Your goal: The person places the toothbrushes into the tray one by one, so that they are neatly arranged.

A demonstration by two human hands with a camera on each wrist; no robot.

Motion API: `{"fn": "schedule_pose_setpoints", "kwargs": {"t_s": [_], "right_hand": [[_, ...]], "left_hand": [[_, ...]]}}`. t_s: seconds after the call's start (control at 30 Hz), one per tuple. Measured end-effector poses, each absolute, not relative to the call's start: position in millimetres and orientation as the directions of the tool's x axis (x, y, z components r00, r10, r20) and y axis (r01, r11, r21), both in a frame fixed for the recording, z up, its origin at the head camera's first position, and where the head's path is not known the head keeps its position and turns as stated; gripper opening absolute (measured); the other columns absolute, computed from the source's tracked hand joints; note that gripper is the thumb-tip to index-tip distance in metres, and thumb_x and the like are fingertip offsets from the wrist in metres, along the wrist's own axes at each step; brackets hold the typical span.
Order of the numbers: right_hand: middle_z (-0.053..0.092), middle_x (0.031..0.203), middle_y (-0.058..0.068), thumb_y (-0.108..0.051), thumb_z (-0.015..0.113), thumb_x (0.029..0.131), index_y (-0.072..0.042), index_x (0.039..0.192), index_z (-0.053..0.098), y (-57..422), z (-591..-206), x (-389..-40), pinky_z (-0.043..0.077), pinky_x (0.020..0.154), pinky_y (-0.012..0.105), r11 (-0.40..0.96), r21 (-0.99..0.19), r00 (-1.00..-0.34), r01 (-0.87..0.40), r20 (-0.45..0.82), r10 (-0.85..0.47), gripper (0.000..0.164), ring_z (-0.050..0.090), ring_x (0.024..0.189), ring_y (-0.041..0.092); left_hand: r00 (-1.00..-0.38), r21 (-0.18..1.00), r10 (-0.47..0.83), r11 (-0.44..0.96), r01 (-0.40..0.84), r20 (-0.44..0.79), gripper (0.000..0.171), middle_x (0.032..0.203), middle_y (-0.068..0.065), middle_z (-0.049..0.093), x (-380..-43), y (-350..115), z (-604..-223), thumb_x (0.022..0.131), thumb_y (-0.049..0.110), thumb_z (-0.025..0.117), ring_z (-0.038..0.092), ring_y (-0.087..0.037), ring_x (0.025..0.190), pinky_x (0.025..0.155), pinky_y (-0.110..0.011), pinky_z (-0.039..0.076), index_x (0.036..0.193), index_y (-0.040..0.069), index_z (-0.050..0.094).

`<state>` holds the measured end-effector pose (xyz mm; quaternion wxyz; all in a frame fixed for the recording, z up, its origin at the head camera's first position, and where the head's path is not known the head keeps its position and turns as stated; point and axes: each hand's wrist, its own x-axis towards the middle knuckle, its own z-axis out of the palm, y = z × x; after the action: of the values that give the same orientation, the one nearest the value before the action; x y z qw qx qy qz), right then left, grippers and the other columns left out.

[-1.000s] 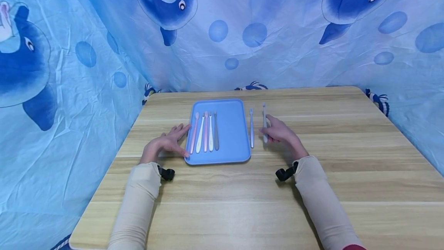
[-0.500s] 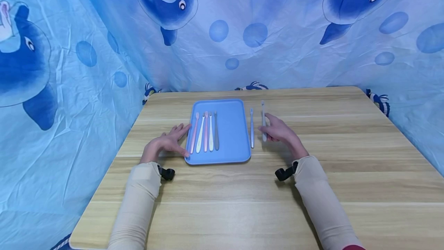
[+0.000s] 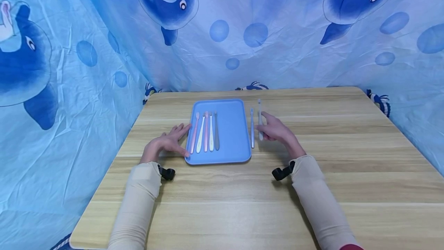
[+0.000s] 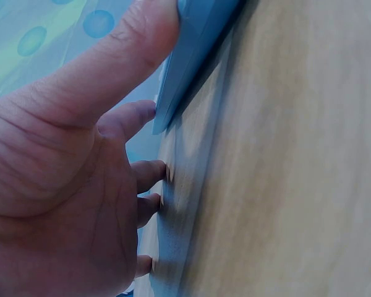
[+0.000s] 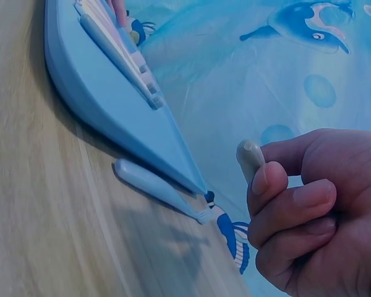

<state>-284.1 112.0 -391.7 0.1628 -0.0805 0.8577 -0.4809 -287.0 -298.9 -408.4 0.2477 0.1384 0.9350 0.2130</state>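
My right hand [image 3: 277, 129] pinches a light grey toothbrush [image 3: 259, 112], bristle end pointing away from me. In the right wrist view the handle's end [image 5: 250, 153] shows between thumb and fingers, raised off the table. Just left of it a blue toothbrush [image 3: 252, 130] lies on the table, close along the right side of the blue tray [image 3: 233, 153]. Fingers spread, my left hand [image 3: 169, 141] touches the tray's left edge; the left wrist view shows the thumb [image 4: 145, 43] against the rim. Inside the tray a grey toothbrush [image 3: 216, 132] lies nearest its middle.
Left of the grey one in the tray, pink [image 3: 194, 134] and white [image 3: 200, 134] toothbrushes lie side by side. A wood-grain table [image 3: 222, 203] carries everything. Behind it hangs a blue curtain [image 3: 284, 65] printed with dolphins.
My right hand has moved a little left and away from me with the grey toothbrush, closer to the blue one. The left hand and tray stay where they were.
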Motion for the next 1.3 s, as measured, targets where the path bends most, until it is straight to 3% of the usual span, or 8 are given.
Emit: {"fn": "schedule_pose_setpoints", "kwargs": {"t_s": [1.3], "right_hand": [[0.051, 0.051, -0.003, -0.022, 0.056, 0.102, -0.01, 0.162, 0.01, 60.1, -382.1, -282.1, 0.033, 0.041, 0.022, 0.499, -0.866, -0.925, 0.014, -0.201, -0.323, 0.077, 0.044, 0.041, 0.01]], "left_hand": [[-0.843, 0.45, 0.345, 0.882, 0.14, -0.413, 0.132, 0.169, -0.02, -0.01, -286.6, -298.0, -407.8, 0.069, 0.06, 0.084, -0.014, -0.047, 0.155, 0.119, -0.073, -0.008, 0.163, 0.022, 0.0]]}}
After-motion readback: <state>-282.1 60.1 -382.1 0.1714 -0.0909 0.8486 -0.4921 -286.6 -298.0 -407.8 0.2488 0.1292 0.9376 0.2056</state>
